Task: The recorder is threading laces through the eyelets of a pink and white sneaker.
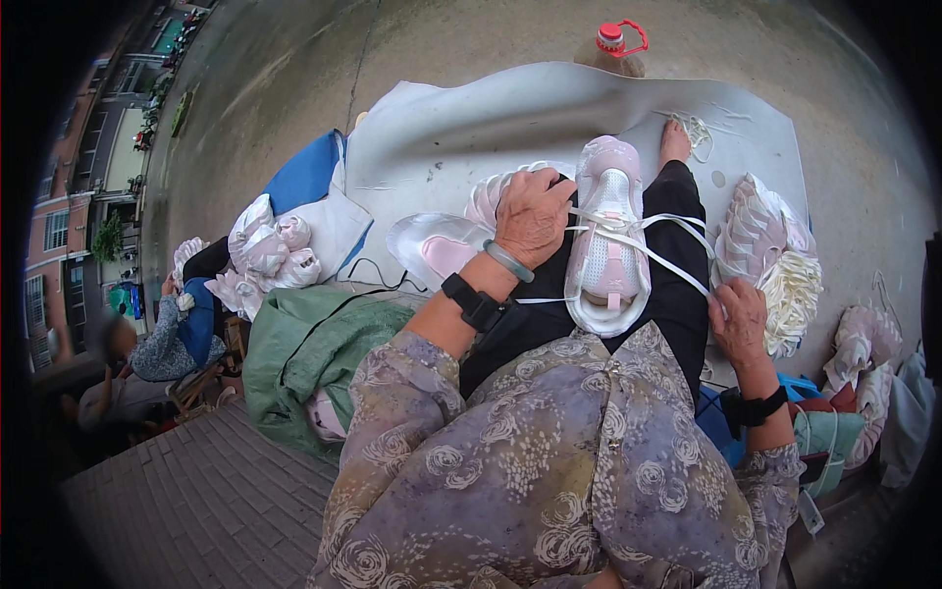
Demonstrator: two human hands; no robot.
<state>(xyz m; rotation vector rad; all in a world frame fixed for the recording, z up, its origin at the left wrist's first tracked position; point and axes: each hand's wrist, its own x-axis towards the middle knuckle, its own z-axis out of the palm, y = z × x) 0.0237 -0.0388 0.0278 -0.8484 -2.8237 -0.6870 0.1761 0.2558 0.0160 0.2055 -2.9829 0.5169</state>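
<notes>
A white and pale pink sneaker (615, 226) lies across my lap, its toe pointing away and its heel toward me. White shoelace (675, 277) crosses over its tongue and runs out to both sides. My left hand (533, 218) is closed beside the shoe, with its fingers curled on a lace end; the fingertips are partly hidden. On the other side my right hand (741, 319) pinches the other lace end, which stretches from the shoe. Left of the shoe, next to my left wrist, rests a white and pink shoe part (437, 245).
Stacked pink and white shoe uppers (760, 226) and a bundle of cream laces (793, 304) lie at right. More shoes (270, 245) sit at left, near a green sack (314, 344). A red-capped bottle (610, 49) stands beyond the white sheet (432, 128). Another person (172, 334) sits far left.
</notes>
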